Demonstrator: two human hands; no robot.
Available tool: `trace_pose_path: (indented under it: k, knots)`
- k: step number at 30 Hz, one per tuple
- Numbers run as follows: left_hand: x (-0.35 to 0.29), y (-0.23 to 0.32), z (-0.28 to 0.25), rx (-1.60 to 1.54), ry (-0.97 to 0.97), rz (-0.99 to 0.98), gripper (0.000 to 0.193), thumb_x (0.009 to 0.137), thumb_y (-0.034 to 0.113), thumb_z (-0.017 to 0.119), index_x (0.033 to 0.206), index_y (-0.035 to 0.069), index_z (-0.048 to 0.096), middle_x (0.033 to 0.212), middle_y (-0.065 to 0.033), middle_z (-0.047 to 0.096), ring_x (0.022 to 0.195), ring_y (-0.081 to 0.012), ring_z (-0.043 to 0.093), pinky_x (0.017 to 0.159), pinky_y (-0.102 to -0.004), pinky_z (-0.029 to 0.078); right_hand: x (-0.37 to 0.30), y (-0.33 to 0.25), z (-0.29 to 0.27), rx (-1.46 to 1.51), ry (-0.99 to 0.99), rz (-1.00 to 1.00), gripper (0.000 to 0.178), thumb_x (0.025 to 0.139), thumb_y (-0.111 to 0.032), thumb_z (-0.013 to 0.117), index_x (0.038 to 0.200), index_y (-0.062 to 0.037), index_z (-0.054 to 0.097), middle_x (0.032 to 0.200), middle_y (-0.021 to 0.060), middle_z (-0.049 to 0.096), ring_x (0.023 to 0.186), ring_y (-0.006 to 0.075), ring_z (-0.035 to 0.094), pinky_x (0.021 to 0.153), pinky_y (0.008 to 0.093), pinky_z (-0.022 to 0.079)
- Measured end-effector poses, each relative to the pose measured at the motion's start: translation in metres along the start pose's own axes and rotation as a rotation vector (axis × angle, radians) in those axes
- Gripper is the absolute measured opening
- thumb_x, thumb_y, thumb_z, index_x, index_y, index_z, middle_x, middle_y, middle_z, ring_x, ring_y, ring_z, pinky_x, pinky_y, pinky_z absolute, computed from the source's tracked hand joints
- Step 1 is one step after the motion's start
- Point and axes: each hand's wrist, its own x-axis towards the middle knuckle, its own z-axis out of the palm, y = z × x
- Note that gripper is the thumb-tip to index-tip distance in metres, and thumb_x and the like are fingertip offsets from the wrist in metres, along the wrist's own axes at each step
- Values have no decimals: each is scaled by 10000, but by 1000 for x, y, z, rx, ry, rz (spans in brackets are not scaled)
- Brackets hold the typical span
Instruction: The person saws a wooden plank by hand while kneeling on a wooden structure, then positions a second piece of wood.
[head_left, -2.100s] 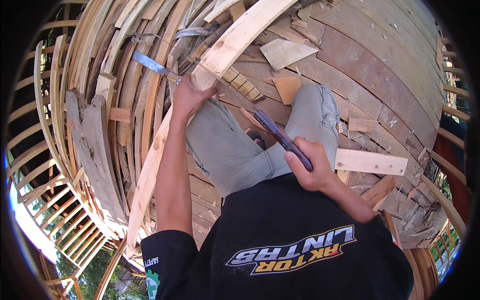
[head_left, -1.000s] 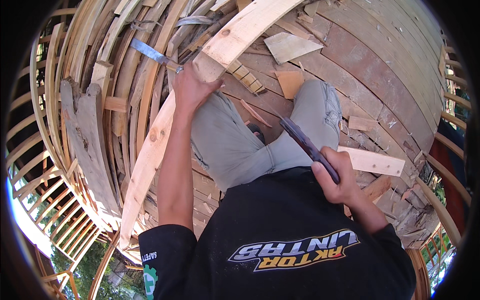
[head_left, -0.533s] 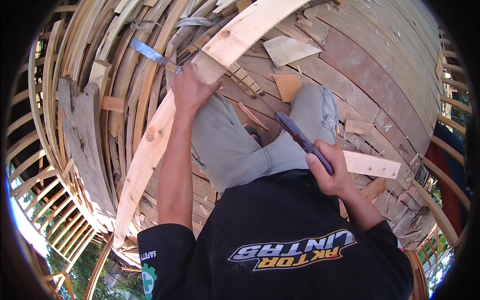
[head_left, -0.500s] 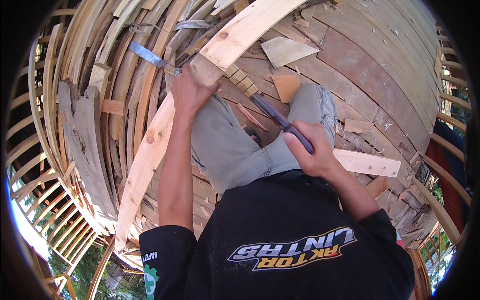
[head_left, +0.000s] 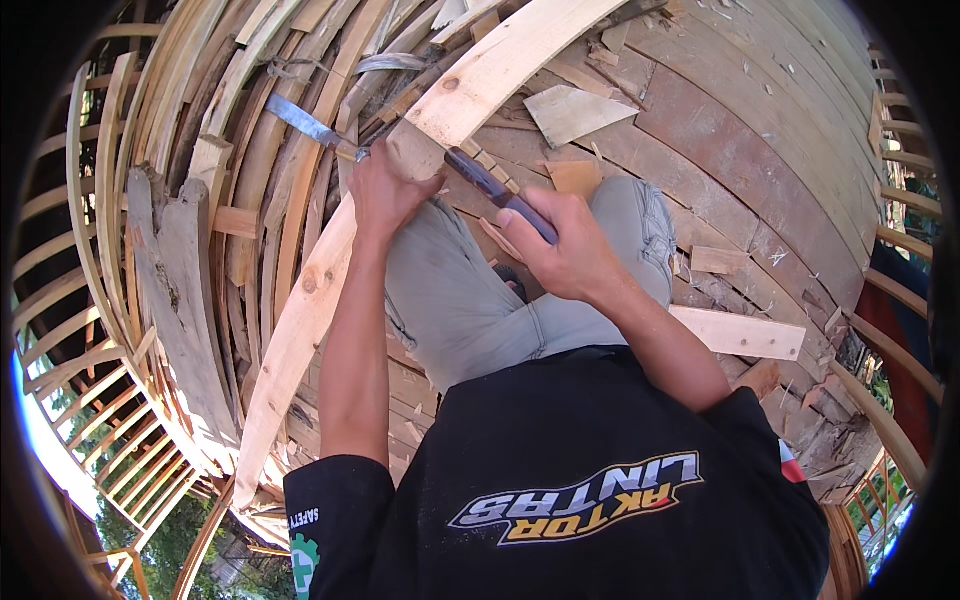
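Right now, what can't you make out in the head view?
All in the head view:
Long pale wooden plank: upper end cut off by the top edge.
Thin-bladed saw with purple-brown handle: teeth too small to see; part of the handle hidden by the right hand.
Left hand: palm hidden by its own back.
Dark footwear: mostly hidden by the grey cloth trousers.

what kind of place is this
Probably a carpentry site, perhaps boatbuilding: stacked long tan wooden planks, brown wooden floorboards strewn with pale wood offcuts, and a dark-handled saw at a pale wooden plank.
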Motion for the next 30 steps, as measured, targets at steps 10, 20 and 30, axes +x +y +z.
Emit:
trace_pose_path:
  k: [10, 20, 30]
  knots:
    - [-9, -3, -13, 38, -81, -59, 917, 557, 436, 818, 1220, -99, 480, 1042, -275, 629, 1010, -391, 607, 905, -436, 440, -108, -12, -50, -52, -106, 112, 212, 867, -165, 570, 740, -2, 523, 527, 124, 493, 433, 243, 538, 473, 338, 413]
    - [-7, -7, -13, 9, -54, -54, 890, 572, 429, 809, 1232, -76, 490, 1068, -275, 622, 1029, -395, 597, 909, -432, 449, -133, -8, -66, -56, -116, 86, 188, 862, -149, 554, 738, -10, 525, 524, 106, 490, 444, 231, 554, 478, 322, 422]
    - [0, 0, -7, -18, -63, -35, 857, 560, 411, 811, 1192, -81, 506, 1078, -272, 617, 1035, -395, 591, 905, -420, 453, -72, -8, -29, 19, -13, 77, 237, 866, -173, 590, 739, 4, 498, 533, 174, 500, 466, 335, 513, 484, 399, 403]
